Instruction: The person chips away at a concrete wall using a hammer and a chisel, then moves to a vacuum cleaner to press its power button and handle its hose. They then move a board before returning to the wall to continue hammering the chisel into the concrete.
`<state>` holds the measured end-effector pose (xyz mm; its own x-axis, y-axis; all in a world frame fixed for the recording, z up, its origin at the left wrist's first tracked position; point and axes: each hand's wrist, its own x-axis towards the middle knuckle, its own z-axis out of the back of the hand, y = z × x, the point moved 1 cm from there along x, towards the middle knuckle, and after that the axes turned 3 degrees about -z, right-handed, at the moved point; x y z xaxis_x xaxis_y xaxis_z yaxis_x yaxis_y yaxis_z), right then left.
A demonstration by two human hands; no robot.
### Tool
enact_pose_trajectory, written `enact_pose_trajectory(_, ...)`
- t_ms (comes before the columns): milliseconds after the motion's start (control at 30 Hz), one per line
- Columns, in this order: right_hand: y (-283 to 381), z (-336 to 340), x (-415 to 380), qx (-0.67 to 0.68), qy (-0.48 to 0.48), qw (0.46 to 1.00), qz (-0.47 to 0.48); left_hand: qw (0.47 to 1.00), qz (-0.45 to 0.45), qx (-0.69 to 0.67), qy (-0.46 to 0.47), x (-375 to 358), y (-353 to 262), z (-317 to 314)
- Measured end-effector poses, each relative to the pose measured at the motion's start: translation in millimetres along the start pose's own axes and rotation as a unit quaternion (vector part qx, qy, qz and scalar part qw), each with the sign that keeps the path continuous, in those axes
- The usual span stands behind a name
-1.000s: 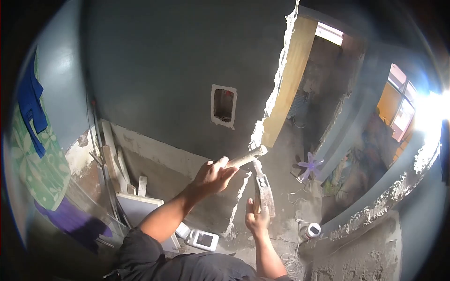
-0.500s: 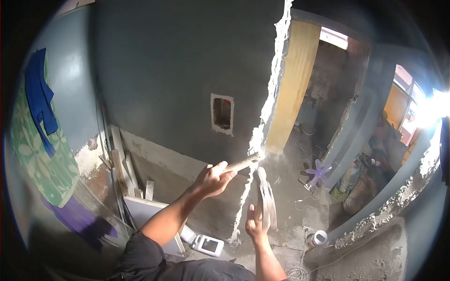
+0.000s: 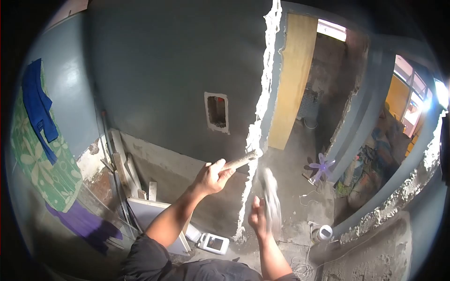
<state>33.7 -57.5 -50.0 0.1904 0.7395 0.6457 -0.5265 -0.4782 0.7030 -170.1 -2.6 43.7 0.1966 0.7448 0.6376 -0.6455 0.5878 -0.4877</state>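
My left hand is wrapped round a chisel, a thick pale rod that slants up to the right. Its far end meets the broken white edge of the grey wall. To the right and slightly lower, my right hand is closed round a hammer, which is smeared by motion. The hammer stands apart from the chisel, and its exact shape is hard to make out.
A square recess sits in the wall. Boards lean at the left beside hanging cloths. On the floor are a white jug, a white tub, loose cable and a purple fan. A bright lamp shines at right.
The hammer has swung a little to the right, away from the chisel, and is more blurred. My left hand still holds the chisel at the wall edge. The view has shifted slightly.
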Motion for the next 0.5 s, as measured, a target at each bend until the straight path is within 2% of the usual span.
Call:
enact_pose_trajectory(33,-21,-10,5,0.040,0.023,0.999,-0.020,1.000,0.023,-0.012,-0.007,5,-3,0)
enact_pose_trajectory(67,-38,-17,6,0.083,0.045,0.995,-0.042,1.000,-0.010,-0.003,0.004,7,11,-5)
enact_pose_trajectory(100,-32,-7,9,-0.017,0.061,0.997,-0.048,0.999,-0.027,0.022,-0.004,1,18,-11)
enact_pose_trajectory(133,-41,-12,6,-0.015,-0.018,1.000,-0.004,0.997,-0.048,0.049,-0.024,6,15,-10)
enact_pose_trajectory(200,-39,-4,-11,0.031,-0.071,0.996,0.036,0.999,-0.038,0.028,-0.005,4,12,-8)
enact_pose_trajectory(267,-27,13,-12,-0.037,-0.050,0.996,0.066,0.999,-0.030,-0.017,-0.017,4,12,-8)
enact_pose_trajectory(300,-11,17,-8,-0.020,-0.080,0.995,0.062,0.999,-0.039,-0.009,-0.026,5,9,-10)
enact_pose_trajectory(333,5,20,-6,-0.001,-0.110,0.992,0.054,0.999,-0.024,-0.028,-0.011,7,3,-8)
enact_pose_trajectory(367,-6,17,-13,-0.018,-0.096,0.995,0.030,1.000,-0.003,-0.010,0.014,8,-8,-9)
enact_pose_trajectory(400,-11,21,-16,-0.005,-0.043,0.999,0.014,0.999,0.016,0.009,0.041,9,-23,-8)
enact_pose_trajectory(467,-41,18,-40,-0.046,0.004,0.999,-0.021,0.991,-0.040,0.058,0.110,9,-41,-2)
enact_pose_trajectory(500,-61,12,-55,-0.047,-0.056,0.997,0.036,0.983,-0.093,0.020,0.157,7,-46,2)
